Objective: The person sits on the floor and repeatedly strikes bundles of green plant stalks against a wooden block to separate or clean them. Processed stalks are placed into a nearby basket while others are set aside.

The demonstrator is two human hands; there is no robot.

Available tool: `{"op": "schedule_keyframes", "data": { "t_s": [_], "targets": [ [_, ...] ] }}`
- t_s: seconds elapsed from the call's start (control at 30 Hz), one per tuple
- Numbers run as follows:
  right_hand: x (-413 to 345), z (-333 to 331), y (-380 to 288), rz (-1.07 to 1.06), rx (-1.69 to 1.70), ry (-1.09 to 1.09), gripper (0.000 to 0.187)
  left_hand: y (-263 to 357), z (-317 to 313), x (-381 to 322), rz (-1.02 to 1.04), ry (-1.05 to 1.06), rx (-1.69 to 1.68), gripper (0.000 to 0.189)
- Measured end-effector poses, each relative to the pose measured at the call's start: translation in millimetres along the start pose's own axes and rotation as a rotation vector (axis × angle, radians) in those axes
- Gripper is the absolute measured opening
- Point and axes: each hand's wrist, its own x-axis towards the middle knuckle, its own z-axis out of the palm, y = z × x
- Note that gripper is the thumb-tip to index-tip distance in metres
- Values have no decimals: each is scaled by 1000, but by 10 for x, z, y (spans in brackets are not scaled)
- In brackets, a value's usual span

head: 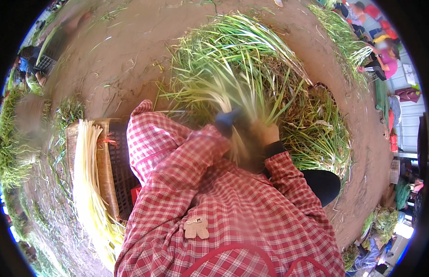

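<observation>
My left hand (pixel 227 120), in a blue glove, grips a bunch of pale stalks (pixel 225 103) in front of my lap. Their yellow-green leaves fan out above the fist, and white stem ends hang below it, blurred. Close by on the right, my right hand (pixel 269 134) is closed around long green leaves (pixel 259 100); motion blurs its fingers and hides what lies under them. Just beyond both hands spreads a big heap of long-leaved greens (pixel 214 48), like garlic greens or chives, with brown, withered matter (pixel 287 76) among it.
On my left, trimmed pale stalks (pixel 87 162) lie along a dark plastic crate (pixel 123 169) partly covered with tan sheeting (pixel 105 155). A black round seat-like object (pixel 322 187) is at my right. Bare soil (pixel 131 45) surrounds the heap. Another person (pixel 386 60) handles greens at far right.
</observation>
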Motion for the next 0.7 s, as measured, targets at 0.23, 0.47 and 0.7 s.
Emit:
{"op": "schedule_keyframes", "data": {
  "t_s": [0.23, 0.47, 0.7],
  "targets": [
    [-414, 301, -275, -147, -642, 143, 16, 432, 207, -532, 39, -91, 29, 68],
    [-384, 308, -151, -175, -576, 211, 16, 66, 57, -138, 17, -18, -5, 53],
    [-250, 148, 0, 11, -212, 234, 13, -146, 12, 162, 61, -33, -57, 24]
  ]
}}
